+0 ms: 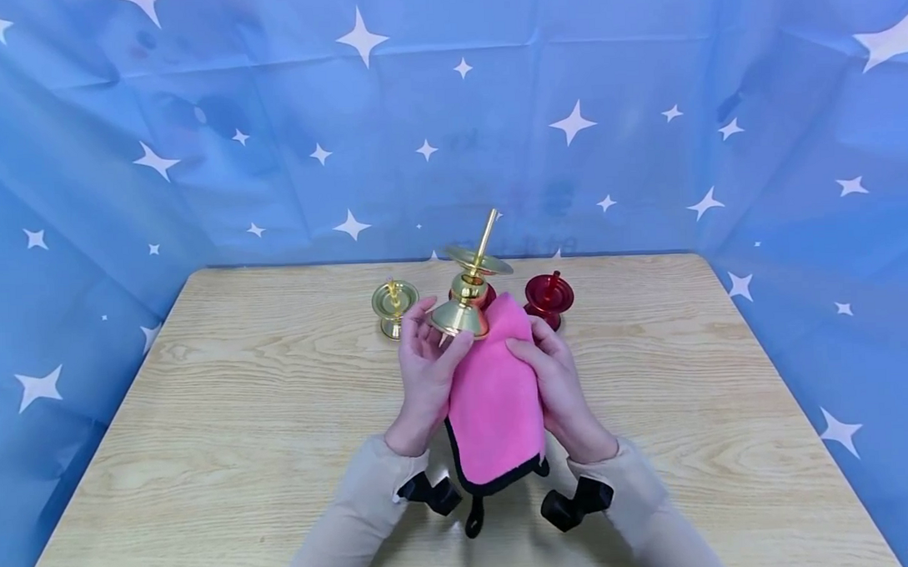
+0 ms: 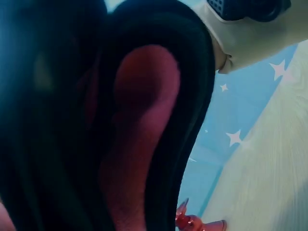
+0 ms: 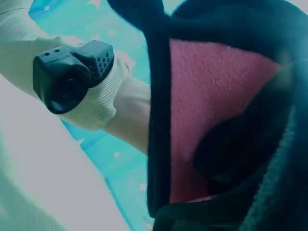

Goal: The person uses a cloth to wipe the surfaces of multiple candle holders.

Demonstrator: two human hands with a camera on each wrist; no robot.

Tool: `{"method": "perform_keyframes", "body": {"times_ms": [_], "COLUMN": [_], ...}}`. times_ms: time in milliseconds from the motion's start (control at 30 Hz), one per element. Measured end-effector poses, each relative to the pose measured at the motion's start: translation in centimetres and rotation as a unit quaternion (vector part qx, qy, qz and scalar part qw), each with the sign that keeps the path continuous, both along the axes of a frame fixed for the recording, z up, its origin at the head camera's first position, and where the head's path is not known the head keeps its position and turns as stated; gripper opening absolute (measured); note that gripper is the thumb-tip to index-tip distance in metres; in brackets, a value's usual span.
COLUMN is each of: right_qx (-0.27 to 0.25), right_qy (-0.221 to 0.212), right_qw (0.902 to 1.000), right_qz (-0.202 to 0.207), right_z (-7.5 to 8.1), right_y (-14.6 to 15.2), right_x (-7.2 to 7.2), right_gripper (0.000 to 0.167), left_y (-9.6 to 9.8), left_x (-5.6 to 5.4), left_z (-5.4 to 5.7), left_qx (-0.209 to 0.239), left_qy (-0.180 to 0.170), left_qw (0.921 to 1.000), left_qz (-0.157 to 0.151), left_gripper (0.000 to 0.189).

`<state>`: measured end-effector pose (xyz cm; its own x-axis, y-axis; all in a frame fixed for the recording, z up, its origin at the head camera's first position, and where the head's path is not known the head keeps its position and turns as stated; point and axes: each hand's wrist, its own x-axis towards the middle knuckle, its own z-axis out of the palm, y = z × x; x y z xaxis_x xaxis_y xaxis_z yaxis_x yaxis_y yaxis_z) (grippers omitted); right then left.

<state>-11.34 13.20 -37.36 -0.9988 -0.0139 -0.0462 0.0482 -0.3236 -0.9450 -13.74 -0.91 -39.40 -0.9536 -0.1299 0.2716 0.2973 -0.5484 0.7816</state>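
My left hand (image 1: 425, 376) holds a gold candle holder (image 1: 458, 318) by its cone-shaped base, thumb at the near rim. The holder is raised above the table and leans right, its dish and thin rod pointing up. My right hand (image 1: 563, 384) grips a pink cloth (image 1: 496, 407) with black edging, thumb on top. The cloth's upper end lies against the holder's right side, and its lower end hangs down between my wrists. Close up, the cloth (image 2: 139, 130) fills much of the left wrist view; in the right wrist view the cloth (image 3: 202, 86) hides my fingers.
On the wooden table (image 1: 241, 424), a smaller gold candle holder (image 1: 395, 302) stands at the back left. A red candle holder (image 1: 549, 295) stands at the back right. Another red one (image 1: 489, 296) is mostly hidden behind the raised holder. A blue star-patterned curtain (image 1: 282, 98) surrounds the table.
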Motion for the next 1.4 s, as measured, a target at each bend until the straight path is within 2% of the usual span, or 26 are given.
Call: {"method": "perform_keyframes", "body": {"times_ms": [267, 567, 1033, 1233, 1400], "right_qx": [-0.018, 0.016, 0.08, 0.111, 0.132], "right_qy": [-0.009, 0.001, 0.052, 0.079, 0.091], "right_qw": [0.999, 0.9976, 0.9927, 0.9882, 0.9845], "right_qz": [-0.041, -0.067, -0.074, -0.07, -0.071], "right_z": [-0.8, -2.0, -2.2, -2.3, -2.5], "right_y": [-0.2, -0.2, -0.3, -0.1, -0.1], "right_x": [-0.1, -0.2, 0.0, 0.0, 0.0], "right_gripper": [0.018, 0.02, 0.03, 0.03, 0.029], "left_y": [0.1, -0.3, -0.6, -0.9, -1.0], "left_x": [-0.2, -0.5, -0.8, -0.9, -0.8], "left_z": [-0.6, -0.7, -0.6, -0.8, -0.7], "left_qx": [-0.06, -0.145, -0.176, -0.179, -0.185], "left_qy": [0.017, 0.035, -0.006, 0.006, 0.015], "left_qw": [0.998, 0.9888, 0.9844, 0.9836, 0.9825], "left_qz": [-0.005, -0.01, -0.004, -0.02, -0.019], "left_gripper": [0.05, 0.048, 0.039, 0.04, 0.043]}}
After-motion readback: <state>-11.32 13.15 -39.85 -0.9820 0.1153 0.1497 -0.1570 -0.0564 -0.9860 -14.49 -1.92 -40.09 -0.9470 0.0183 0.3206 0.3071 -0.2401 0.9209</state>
